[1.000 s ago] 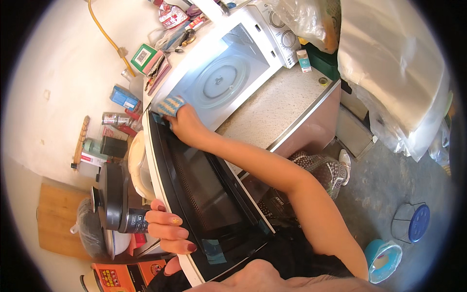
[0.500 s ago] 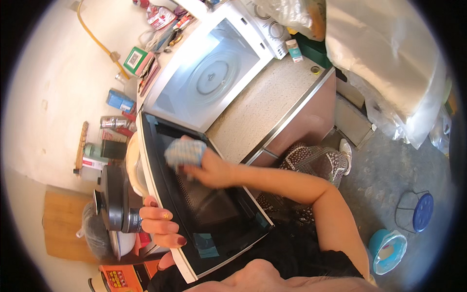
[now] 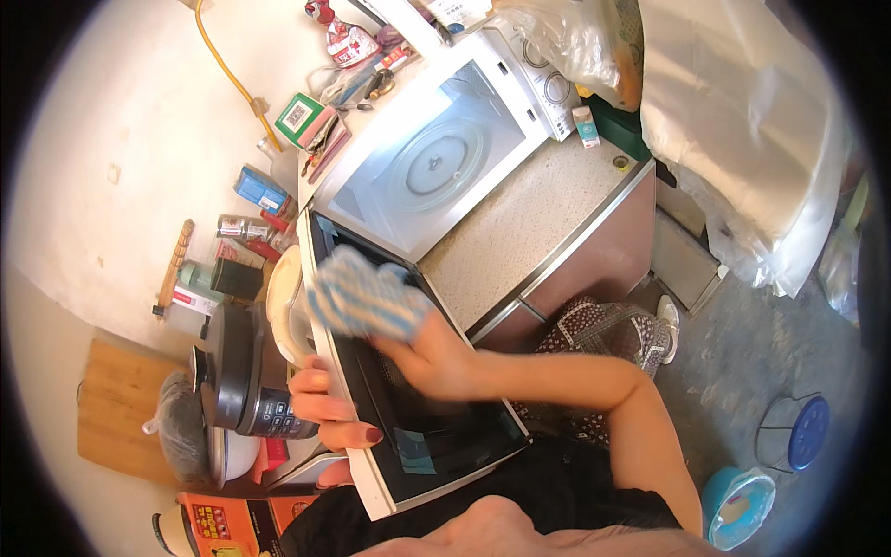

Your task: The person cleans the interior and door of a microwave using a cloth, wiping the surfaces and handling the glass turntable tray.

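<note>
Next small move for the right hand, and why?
Probably draw the striped cloth toward the near end of the microwave door: the right hand holds it over the far part, the left hand grips the edge, and the near end lies uncovered.

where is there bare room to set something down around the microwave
The counter in front of the microwave is bare from the open door to the small box and yellow ring. Crowded: the microwave's top, under small items, and around the cooker beyond the door.

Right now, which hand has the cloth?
The right hand: it holds the blue-striped cloth over the open microwave door. The left hand has no cloth and grips the door's white edge.
</note>
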`<state>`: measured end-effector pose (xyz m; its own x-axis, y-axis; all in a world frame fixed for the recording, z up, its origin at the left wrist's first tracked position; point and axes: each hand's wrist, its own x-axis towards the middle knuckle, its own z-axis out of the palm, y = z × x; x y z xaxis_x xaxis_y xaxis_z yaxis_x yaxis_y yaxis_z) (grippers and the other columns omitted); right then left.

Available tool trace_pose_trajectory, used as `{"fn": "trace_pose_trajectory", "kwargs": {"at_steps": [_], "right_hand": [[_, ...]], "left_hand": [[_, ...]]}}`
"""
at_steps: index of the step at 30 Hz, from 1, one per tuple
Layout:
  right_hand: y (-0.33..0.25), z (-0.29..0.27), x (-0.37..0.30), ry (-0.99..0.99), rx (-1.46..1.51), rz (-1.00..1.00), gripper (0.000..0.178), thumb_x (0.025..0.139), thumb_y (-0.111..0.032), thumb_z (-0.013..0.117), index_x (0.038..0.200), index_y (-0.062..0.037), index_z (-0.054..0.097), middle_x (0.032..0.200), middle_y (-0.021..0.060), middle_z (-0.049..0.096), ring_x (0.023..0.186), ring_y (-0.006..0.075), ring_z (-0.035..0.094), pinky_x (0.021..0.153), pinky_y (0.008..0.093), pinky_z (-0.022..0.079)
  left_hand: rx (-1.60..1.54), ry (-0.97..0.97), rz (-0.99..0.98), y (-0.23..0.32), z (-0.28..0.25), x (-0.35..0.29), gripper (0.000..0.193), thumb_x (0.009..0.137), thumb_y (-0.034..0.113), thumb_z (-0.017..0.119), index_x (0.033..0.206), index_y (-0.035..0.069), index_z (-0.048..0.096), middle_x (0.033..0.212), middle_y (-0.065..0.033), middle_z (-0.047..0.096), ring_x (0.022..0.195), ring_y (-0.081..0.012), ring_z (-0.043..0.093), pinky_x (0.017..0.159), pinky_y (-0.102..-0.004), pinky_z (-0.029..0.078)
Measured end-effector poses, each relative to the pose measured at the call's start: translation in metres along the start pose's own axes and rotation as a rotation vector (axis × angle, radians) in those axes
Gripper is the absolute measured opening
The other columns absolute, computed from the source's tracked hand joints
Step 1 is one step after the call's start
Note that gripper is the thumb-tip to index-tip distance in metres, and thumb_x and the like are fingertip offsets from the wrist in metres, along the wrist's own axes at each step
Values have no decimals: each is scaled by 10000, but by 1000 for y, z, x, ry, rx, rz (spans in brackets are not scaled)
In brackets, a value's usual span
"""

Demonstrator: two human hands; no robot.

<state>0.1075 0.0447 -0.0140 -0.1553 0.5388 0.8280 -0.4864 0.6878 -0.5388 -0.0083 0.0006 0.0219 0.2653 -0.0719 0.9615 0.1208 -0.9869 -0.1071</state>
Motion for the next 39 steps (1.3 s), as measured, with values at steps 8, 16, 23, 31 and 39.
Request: {"fn": "trace_pose_trajectory", "kwargs": {"at_steps": [8,16,23,31,39], "right_hand": [[30,-6,42,14,-100,-71,300,921,-82,520,1198,17,576,1210,264,572,1153,436,514,984,445,420],[71,-3,99,8,-225,-5,207,931,-50,504,1087,47,601,1045,288,614,1019,481,540,840,451,465],[14,-19,41,-138,-304,-119,355,875,13,524,1226,15,575,1261,238,568,1194,418,513,1017,440,407],[46,-19,46,-97,-373,-48,319,838,33,491,1125,8,628,1186,229,613,1103,428,574,942,476,456],[98,-1,144,-197,-884,-338,337,808,-34,565,1138,26,595,1163,264,576,1086,417,532,985,467,418]], "left_hand": [[0,203,-18,-2,33,6,834,943,682,72,749,173,704,1273,-122,408,1299,-344,302,1132,-515,30],[141,234,-114,4,44,10,803,960,647,29,722,227,670,1149,-95,418,1213,-310,348,1112,-510,97],[233,177,-148,11,33,0,807,947,663,25,778,242,692,1185,-100,430,1220,-326,375,1133,-528,101],[35,494,-102,6,61,2,658,981,622,193,997,91,582,1323,-229,362,1311,-431,328,1118,-591,157],[47,456,-170,13,48,1,640,971,621,290,1098,36,517,1329,-222,371,1303,-397,350,1113,-556,204]]}}
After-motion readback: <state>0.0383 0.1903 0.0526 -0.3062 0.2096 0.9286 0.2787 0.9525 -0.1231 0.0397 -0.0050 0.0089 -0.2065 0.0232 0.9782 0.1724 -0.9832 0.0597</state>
